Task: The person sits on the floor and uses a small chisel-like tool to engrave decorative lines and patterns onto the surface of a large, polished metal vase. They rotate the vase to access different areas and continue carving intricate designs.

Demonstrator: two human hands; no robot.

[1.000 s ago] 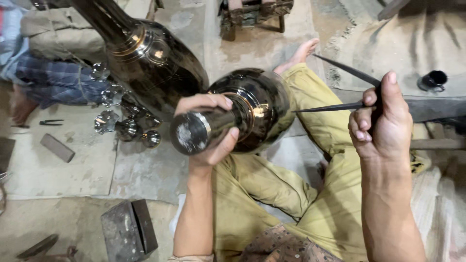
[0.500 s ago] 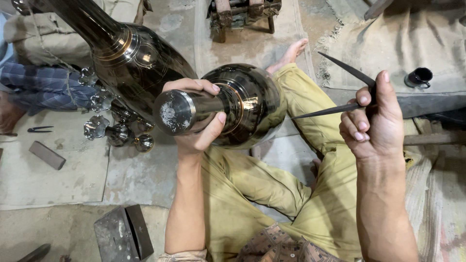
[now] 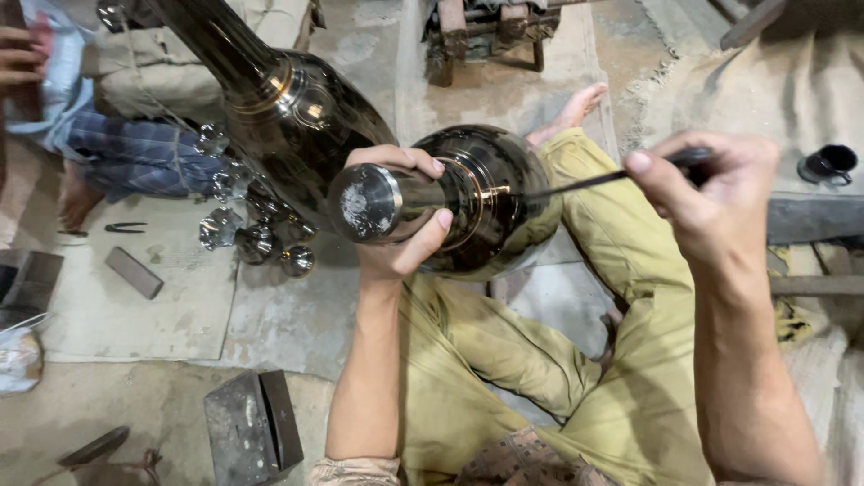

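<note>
Soft even daylight, glare on dark polished vase [image 3: 486, 193], wide-angle edge stretch.

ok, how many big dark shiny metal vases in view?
2. One dark polished metal vase lies across the person's lap, left hand gripping its neck, right hand holding a thin pointed tool to it. A second larger dark vase leans beside it, upper left.

One possible package only — a crumpled whitish plastic bag [image 3: 18, 358] lay at the far left edge on the floor, partly cut off by the frame, contents unclear. No labels, signs or screens showed anywhere else in the view — just bare floor, metalware and tools.
</note>
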